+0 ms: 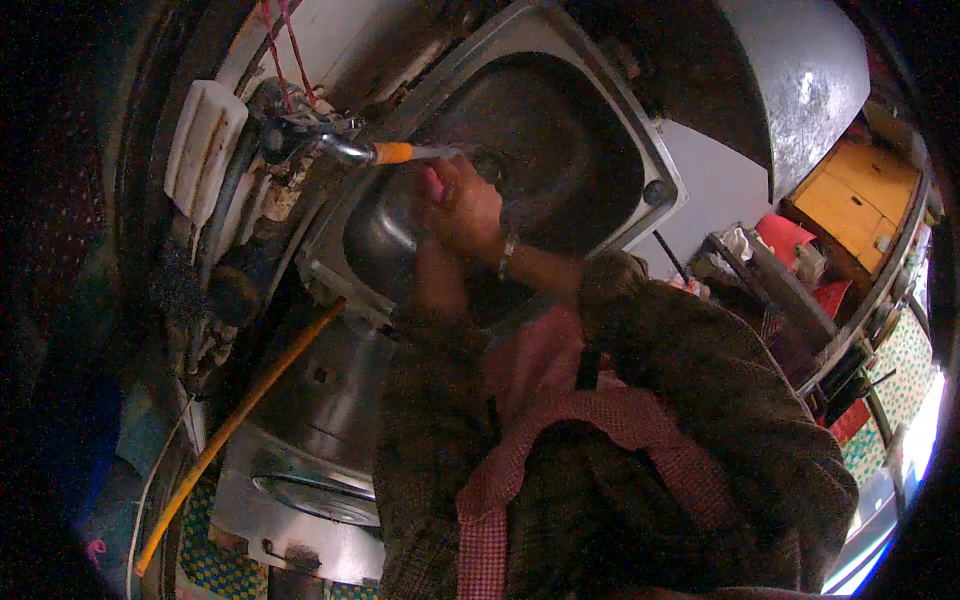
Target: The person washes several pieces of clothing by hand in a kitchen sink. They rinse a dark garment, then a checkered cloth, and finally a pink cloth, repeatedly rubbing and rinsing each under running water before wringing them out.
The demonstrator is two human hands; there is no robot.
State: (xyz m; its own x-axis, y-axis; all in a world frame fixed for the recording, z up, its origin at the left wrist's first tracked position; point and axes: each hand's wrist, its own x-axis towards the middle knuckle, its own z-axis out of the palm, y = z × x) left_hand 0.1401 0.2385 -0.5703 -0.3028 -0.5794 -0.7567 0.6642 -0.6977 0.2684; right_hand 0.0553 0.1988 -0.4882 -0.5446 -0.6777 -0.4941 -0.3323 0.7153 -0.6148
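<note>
Both hands meet over a steel sink basin [555, 135], beside the water stream [435, 152] from a tap [346, 148] with an orange nozzle [393, 153]. My right hand [472, 202], with a band [508, 255] at its wrist, is curled around a small pink thing [433, 184], possibly soap. Up from below comes my left hand [430, 217], close against the right; its fingers are dark, blurred and partly hidden. Dark long sleeves [435, 375] cover the forearms.
A yellow-orange stick [240, 412] leans near the sink's left corner. Below it stands a shiny steel appliance [315, 480]. A white block-shaped item [206, 146] and reddish cords [289, 60] are by the tap. At right are an orange wooden cabinet [855, 195] and cluttered shelving [780, 277].
</note>
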